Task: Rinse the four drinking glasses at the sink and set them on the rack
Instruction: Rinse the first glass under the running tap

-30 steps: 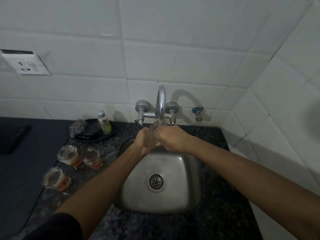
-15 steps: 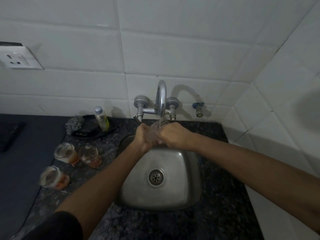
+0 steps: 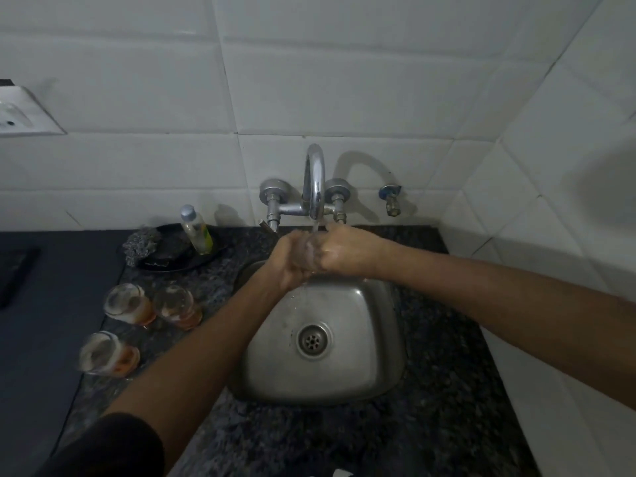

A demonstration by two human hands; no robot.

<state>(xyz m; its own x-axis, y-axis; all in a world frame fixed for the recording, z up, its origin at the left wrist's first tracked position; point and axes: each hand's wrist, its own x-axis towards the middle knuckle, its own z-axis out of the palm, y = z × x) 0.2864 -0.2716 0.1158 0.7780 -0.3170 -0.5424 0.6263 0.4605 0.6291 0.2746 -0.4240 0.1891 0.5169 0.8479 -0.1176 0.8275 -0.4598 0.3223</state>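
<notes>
Both hands are curled around one clear drinking glass (image 3: pixel 309 247) under the water from the curved silver tap (image 3: pixel 315 177), above the square steel sink (image 3: pixel 385 366). The left hand (image 3: pixel 290 259) and right hand (image 3: pixel 347 251) hold it between them. Three more dirty glasses (image 3: pixel 129 304) wait on the dark speckled table (image 3: pixel 430 425). Wet glass is slippery, so it could slide out and crack in the sink.

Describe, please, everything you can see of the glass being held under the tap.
The glass is clear and largely hidden between the left hand and the right hand, which both grip it. It sits over the back of the sink, right below the tap, with water running onto it. Its tilt and contents cannot be made out.
</notes>
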